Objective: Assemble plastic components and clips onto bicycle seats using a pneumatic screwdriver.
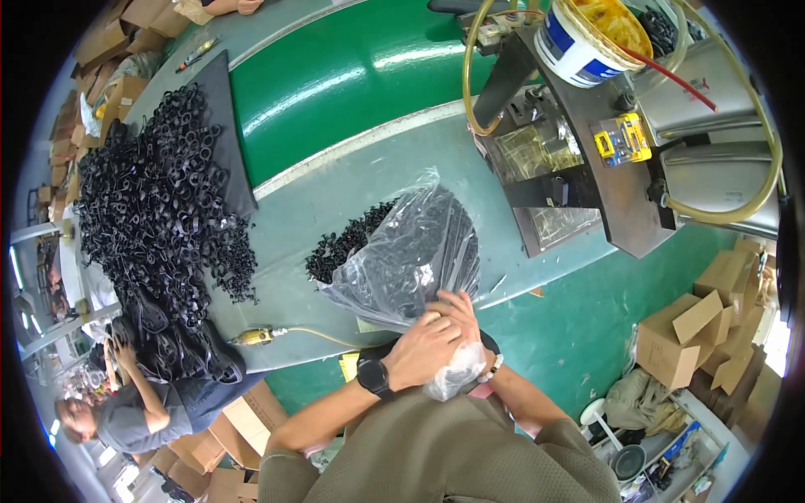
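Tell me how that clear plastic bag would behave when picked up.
The clear plastic bag will probably flop and sag rather than hold its shape, since its thin film is wrinkled. Its glossy surface suggests it may be slippery. If the dark pieces showing through are inside, they would likely shift.

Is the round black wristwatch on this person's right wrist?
No, the round black wristwatch is on the left wrist, while a pale beaded bracelet circles the right.

I see 1 olive-brown shirt with a finely textured weave and 2 short, loose sleeves. Behind the bare left hand I make out 1 black, round-faced watch; behind the bare right hand, 1 pale beaded bracelet.
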A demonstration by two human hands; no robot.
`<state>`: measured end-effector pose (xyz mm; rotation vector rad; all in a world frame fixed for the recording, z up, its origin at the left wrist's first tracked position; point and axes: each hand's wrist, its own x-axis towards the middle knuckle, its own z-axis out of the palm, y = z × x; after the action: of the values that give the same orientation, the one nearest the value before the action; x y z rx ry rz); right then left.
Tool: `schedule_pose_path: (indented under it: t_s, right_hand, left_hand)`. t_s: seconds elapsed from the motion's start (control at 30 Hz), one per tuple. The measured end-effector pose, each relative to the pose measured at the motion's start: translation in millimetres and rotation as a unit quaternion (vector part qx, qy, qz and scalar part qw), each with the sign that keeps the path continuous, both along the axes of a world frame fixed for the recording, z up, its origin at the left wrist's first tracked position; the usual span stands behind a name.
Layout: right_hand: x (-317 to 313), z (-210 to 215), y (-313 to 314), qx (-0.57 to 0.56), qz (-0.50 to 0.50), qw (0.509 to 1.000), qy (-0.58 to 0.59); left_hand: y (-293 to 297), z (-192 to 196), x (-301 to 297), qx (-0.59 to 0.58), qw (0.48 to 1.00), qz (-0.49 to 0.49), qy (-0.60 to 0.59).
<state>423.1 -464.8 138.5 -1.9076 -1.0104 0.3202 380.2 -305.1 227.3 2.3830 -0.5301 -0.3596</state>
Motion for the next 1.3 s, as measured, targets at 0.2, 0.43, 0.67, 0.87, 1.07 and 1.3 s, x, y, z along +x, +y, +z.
schedule_pose_path:
  t_s: [0.2, 0.43, 0.67, 0.87, 1.07, 1.3]
  right_hand:
    - [-46.7, -52.3, -33.7, 0.023, -0.148, 0.973, 0.178]
    - [-62.1, -56.5, -40.4, -0.121, -0.136, 0.980, 0.074]
    - [-71.9, -60.6, -48.3, -0.147, -0.166, 0.972, 0.074]
    - [-83.0, -52.4, -60.7, -0.153, -0.155, 0.971, 0.104]
    - [-103.9, -30.8, -63.4, -0.063, -0.192, 0.968, 0.148]
    - [-91.5, 17.2, -66.1, -0.108, -0.178, 0.943, 0.259]
  left_hand:
    - [84.7, -31.6, 43.3, 0.003, 0.949, 0.315, -0.032]
    - [82.0, -118.5, 49.1, 0.122, 0.881, 0.370, 0.267]
    - [67.7, -119.7, 20.0, 0.117, 0.897, 0.390, 0.174]
    - [26.8, -97.0, 22.5, -0.273, 0.806, 0.474, 0.228]
    - [-17.1, -5.9, 63.9, -0.230, 0.853, 0.424, 0.199]
    - [-28.8, 25.7, 73.2, -0.260, 0.861, 0.384, 0.209]
